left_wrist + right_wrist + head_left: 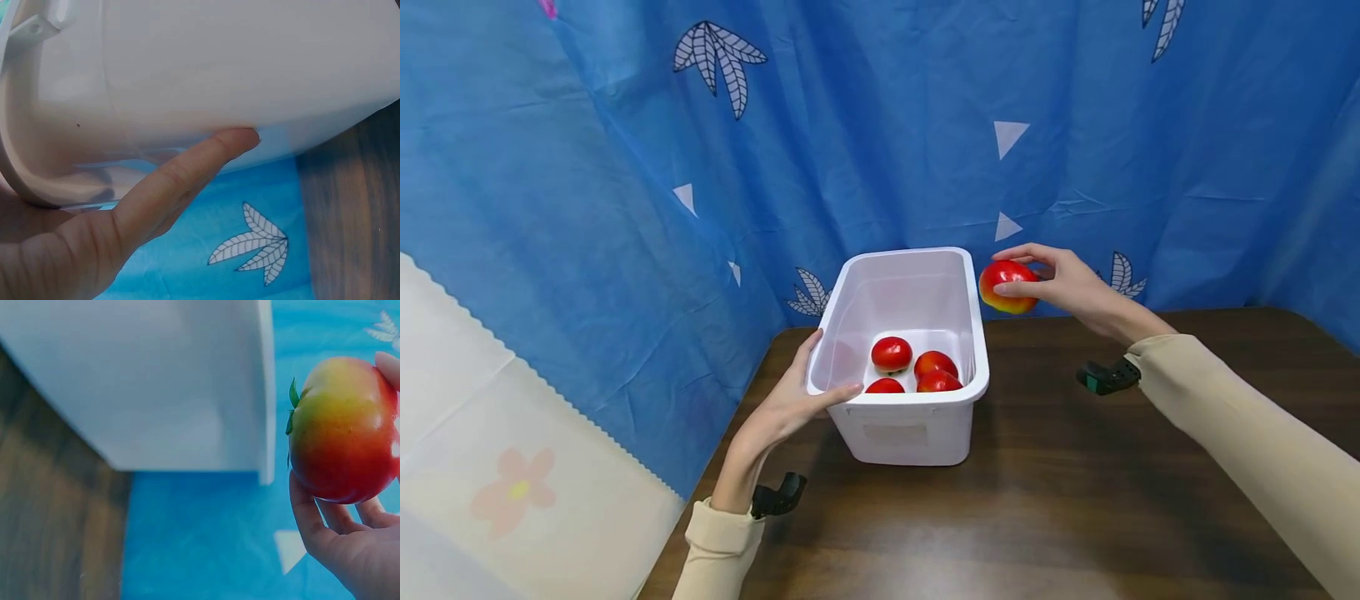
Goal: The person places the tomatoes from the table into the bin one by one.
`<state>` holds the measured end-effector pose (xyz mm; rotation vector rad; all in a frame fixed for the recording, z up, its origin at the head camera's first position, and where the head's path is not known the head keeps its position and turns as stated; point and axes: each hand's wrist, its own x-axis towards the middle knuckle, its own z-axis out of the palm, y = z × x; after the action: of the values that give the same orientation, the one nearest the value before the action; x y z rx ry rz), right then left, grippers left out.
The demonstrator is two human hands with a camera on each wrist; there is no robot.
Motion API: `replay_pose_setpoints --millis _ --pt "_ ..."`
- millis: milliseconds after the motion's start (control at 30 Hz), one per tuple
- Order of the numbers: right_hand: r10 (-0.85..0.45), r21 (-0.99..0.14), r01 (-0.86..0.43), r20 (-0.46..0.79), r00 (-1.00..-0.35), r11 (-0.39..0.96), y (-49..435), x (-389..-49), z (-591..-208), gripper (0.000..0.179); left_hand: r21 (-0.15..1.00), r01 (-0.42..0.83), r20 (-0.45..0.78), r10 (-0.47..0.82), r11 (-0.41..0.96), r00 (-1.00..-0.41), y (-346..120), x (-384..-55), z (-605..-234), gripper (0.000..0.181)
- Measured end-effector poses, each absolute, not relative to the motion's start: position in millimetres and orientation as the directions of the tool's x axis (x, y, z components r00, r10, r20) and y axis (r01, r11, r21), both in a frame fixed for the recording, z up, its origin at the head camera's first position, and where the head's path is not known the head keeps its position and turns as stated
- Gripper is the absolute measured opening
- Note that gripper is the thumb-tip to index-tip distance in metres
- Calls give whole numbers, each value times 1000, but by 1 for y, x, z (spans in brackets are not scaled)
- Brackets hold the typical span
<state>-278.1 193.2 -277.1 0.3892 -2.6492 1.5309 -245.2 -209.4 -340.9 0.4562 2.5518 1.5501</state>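
Note:
In the head view, my right hand [1067, 287] holds a red and yellow tomato [1009, 286] between thumb and fingers, above and beside the right rim of a white plastic bin [901, 429]. The right wrist view shows that tomato [347, 431] with small green leaves at its stem end, apart from the bin's wall [175, 387]. My left hand [786, 400] grips the bin's near left corner, its thumb over the front rim. A straight finger [187, 169] lies along the outer wall in the left wrist view. Several red tomatoes [892, 354] lie on the bin's floor, some partly hidden by the front wall.
The bin stands on a dark brown wooden table [1075, 500]. A blue patterned curtain [887, 125] hangs behind the table and along its left side. White cloth with a pale flower [512, 492] covers the lower left.

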Motion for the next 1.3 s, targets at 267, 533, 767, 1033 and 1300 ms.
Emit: replay_pose_setpoints --millis 267,533,767,1033,1300 --pt "-225 -866 -299 224 -948 400 161 -282 -249 57 890 182 44 319 417 -947 -209 -245 -340 109" --pt "-295 -899 -346 265 -918 269 112 -297 -239 54 887 186 53 306 423 -951 -212 -245 -337 109" --pt "-334 -900 -360 269 -903 248 84 -304 -244 58 892 170 43 298 418 -954 -207 -242 -341 111" --pt "-361 -910 -337 239 -902 240 64 -310 -252 61 899 158 41 282 408 -958 -205 -240 -345 110" --pt "-358 -911 -318 214 -909 263 60 -315 -256 61 901 149 34 275 408 -961 -204 -242 -344 109"
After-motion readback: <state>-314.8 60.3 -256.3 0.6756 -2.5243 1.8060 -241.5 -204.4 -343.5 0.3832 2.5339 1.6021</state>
